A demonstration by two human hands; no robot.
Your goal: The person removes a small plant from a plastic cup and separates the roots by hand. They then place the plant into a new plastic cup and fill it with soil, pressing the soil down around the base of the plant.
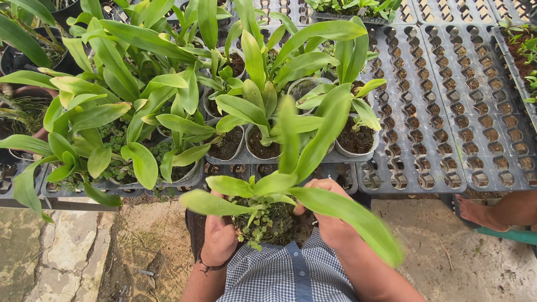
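A potted plant [268,215] with long green leaves and small weeds on its soil sits close to my body, above my checked shirt. My left hand [219,237] grips the pot's left side, with a dark band on the wrist. My right hand [329,221] holds the right side, fingers curled at the soil's edge. The pot itself is mostly hidden by leaves and hands.
A grey slotted tray bench [447,112] stretches ahead, its right part holding bare cells. Many potted leafy plants [168,100] crowd the left and middle. Another person's foot in a sandal [475,212] rests at the right. Stone ground [67,257] lies below.
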